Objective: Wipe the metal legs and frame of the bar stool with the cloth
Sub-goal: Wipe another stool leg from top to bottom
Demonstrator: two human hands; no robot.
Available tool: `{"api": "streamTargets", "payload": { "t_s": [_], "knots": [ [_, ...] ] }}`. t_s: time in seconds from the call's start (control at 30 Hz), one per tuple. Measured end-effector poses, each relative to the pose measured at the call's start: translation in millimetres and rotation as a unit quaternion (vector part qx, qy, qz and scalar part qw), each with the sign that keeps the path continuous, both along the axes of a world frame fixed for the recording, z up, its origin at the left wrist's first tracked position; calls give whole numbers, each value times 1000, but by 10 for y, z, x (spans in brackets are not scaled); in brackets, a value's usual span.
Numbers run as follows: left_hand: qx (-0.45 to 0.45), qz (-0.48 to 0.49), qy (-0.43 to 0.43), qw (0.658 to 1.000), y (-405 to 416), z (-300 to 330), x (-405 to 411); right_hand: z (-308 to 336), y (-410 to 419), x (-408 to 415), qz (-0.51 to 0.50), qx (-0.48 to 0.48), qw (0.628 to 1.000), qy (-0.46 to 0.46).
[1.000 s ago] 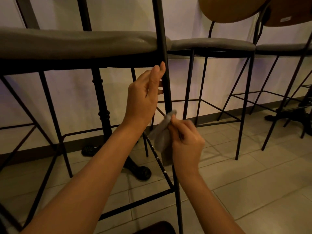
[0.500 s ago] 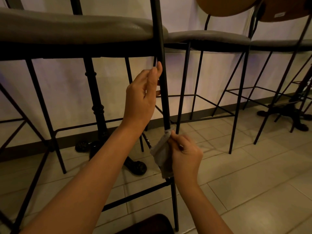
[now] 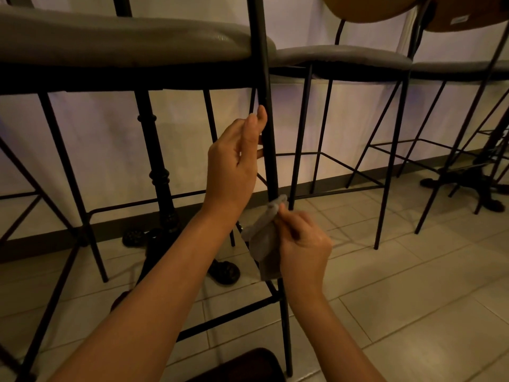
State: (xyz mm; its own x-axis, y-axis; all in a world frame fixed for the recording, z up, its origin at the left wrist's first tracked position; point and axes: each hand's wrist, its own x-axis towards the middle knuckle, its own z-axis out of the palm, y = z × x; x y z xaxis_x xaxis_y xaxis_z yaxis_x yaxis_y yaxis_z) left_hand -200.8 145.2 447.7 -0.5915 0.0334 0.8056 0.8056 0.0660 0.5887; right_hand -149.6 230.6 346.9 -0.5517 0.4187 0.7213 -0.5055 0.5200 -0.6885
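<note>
**Cloth on a bar stool leg**

A person's right hand (image 3: 301, 244) pinches a grey cloth (image 3: 263, 238) around the black metal front leg (image 3: 271, 166) of the nearest bar stool (image 3: 124, 42), above the footrest bar. The left hand (image 3: 234, 164) rests higher on that leg, fingers straight.

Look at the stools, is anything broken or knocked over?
Nothing stands out. The stools stand upright in a row. The left hand steadies the front leg of the nearest one, and the right hand holds the grey cloth against it lower down.
</note>
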Motion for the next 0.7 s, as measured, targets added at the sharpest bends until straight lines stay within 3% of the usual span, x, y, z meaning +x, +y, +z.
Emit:
{"api": "streamTargets", "payload": {
  "t_s": [0.2, 0.37, 0.5, 0.7],
  "knots": [
    [-6, 12, 2, 1000, 12, -52, -26, -199, 66, 48, -4, -3, 999, -52],
    [-1, 4, -10, 1000, 21, -71, 0, 200, 44, -70, -2, -2, 1000, -27],
    [0, 9, -9, 1000, 19, -87, 9, 552, 12, -165, 42, -54, 998, 12],
    [-9, 5, -1, 1000, 9, -110, 6, 608, 77, -212, 115, -121, 986, -20]
  ]
}}
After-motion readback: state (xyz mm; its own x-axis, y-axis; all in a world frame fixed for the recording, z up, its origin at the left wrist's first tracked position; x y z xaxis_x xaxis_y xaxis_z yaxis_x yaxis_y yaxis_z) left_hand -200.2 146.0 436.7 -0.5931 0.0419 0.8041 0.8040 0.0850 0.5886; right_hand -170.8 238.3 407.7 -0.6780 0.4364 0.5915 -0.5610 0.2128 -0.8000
